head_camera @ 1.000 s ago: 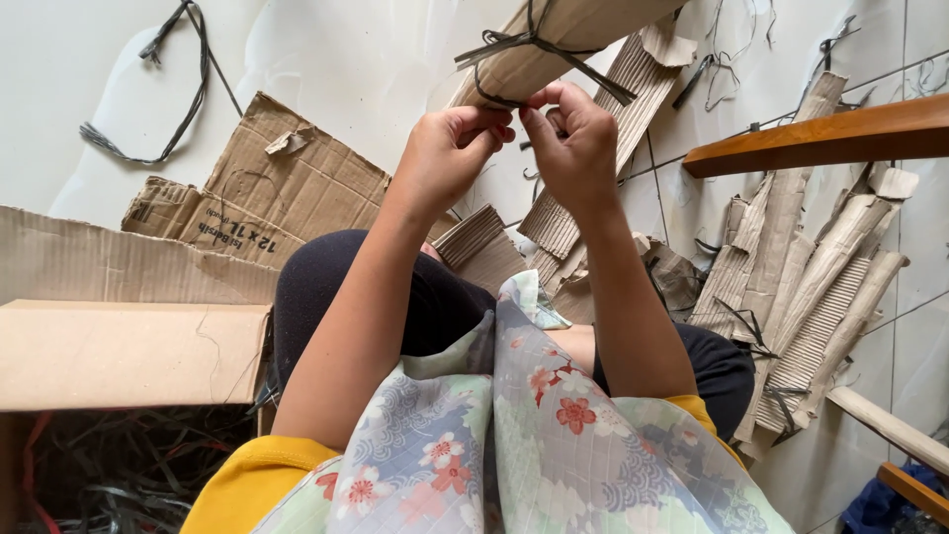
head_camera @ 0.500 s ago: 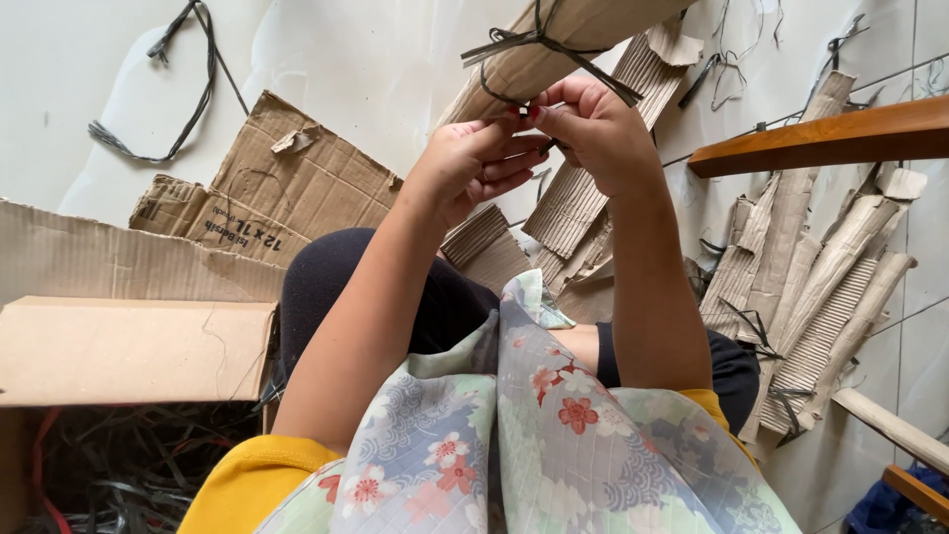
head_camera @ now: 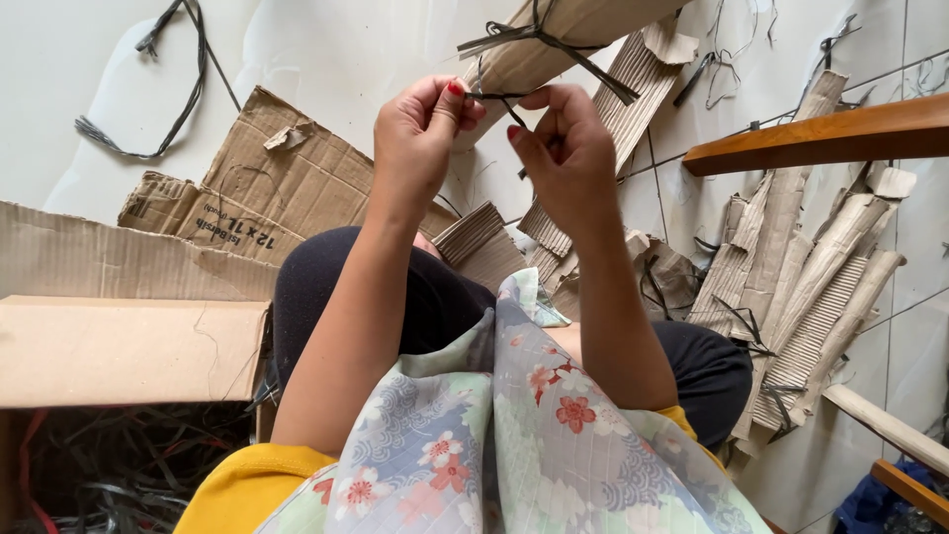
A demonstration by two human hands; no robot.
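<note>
Pinched between thumb and forefinger of the left hand (head_camera: 420, 138): one end of a thin dark strap (head_camera: 491, 96), pulled taut across the small gap to the right hand (head_camera: 565, 158), whose curled fingers close on the other end, so both hands holding, narrow grips, red-painted nails showing. Held up in front of the body, above the lap, just below a rolled cardboard bundle (head_camera: 563, 40) already tied round with a similar dark strap knotted at its middle, loose ends fanning out to either side. Whether the pinched strap joins that bundle: cannot tell, hidden behind the fingers. Beneath the forearms, dark trousers (head_camera: 435, 297) and a floral quilted cloth (head_camera: 534, 435) in pale green, grey and red across the lap, yellow sleeve edge at the bottom left. Between the knees and beyond, small pieces of corrugated cardboard (head_camera: 484, 242) lying on the pale tiled floor (head_camera: 336, 49). To the left, a flattened brown carton piece (head_camera: 257, 188) with torn edges, and nearer still an open cardboard box (head_camera: 119, 346), its flap lying flat, a tangle of dark straps visible inside below. Far upper left, a loose loop of dark strapping (head_camera: 163, 89) on the floor, well apart from the hands. To the right, a wooden rail (head_camera: 820, 138) slanting across, and under it a heap of rolled cardboard strips (head_camera: 820, 287) side by side, some bound with dark ties.
</note>
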